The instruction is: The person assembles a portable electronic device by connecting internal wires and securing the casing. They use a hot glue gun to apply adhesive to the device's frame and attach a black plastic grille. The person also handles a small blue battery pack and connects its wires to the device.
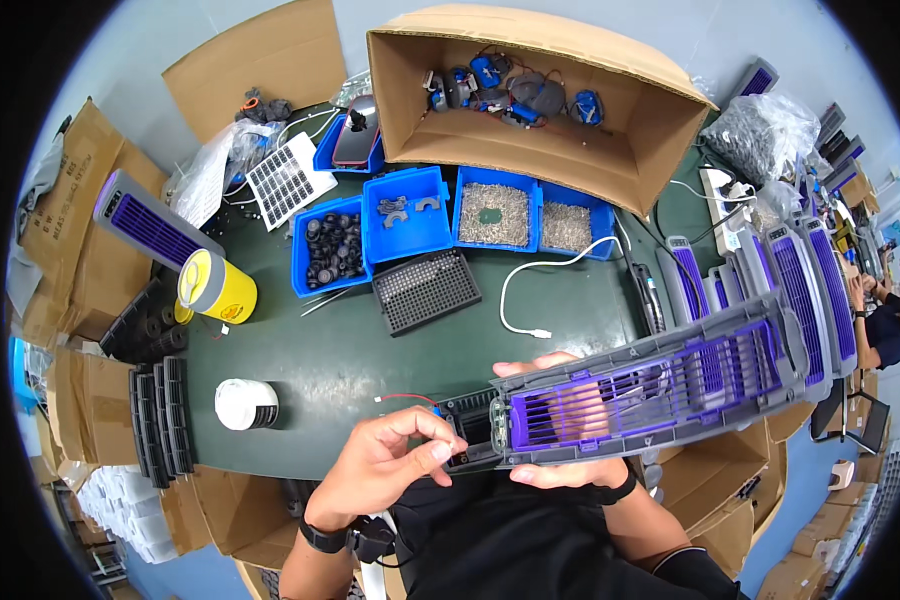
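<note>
A long grey fan housing with a purple slatted grille point(660, 385) lies across my right hand point(570, 472). The right fingers wrap round its left part from below, and some show through the slats. A black end section point(475, 425) with a small circuit board joins it at the left. Here my left hand point(390, 455) has thumb and forefinger pinched together at the section's edge. Whatever is between those fingertips is too small to make out. A thin red wire point(405, 397) with a white plug sticks out beside the black section.
Blue bins hold black round knobs point(332, 245), grey clips point(395, 210) and small screws point(495, 215). Behind them a cardboard box point(530, 140) contains blue wired parts. A black perforated tray point(427, 290), white cable point(510, 290), yellow tub point(220, 288), white roll point(245, 404) and upright purple-grey fan units point(800, 290) surround me.
</note>
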Tool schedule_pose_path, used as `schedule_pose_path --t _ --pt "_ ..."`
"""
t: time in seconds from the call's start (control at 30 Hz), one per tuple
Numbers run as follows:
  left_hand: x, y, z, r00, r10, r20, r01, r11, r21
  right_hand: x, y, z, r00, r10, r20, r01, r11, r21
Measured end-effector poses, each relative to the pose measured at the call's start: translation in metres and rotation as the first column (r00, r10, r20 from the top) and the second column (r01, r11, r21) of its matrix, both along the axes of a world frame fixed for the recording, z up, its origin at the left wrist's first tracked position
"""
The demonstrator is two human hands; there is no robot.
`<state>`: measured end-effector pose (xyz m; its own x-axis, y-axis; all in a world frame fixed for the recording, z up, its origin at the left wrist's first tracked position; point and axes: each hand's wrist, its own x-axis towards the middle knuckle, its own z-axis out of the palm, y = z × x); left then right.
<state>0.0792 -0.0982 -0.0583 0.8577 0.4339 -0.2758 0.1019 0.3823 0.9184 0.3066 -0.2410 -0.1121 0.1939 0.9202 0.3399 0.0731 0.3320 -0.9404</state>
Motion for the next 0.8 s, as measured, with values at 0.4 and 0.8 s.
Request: schedule_pose_path --t 0.4,0.8 --pt "0.019 -0.003 0.000 0.981 0.069 -0.181 -0.032 0.979 0.200 -0.010 0.001 0.001 0.998 0.010 -0.054 -0.002 0.990 0.138" --pt "0.033 -0.014 -0.004 0.967 -0.049 -0.249 0.073 0.994 0.087 -0.012 -0.001 -0.002 0.996 0.016 -0.084 -0.003 0.988 0.154"
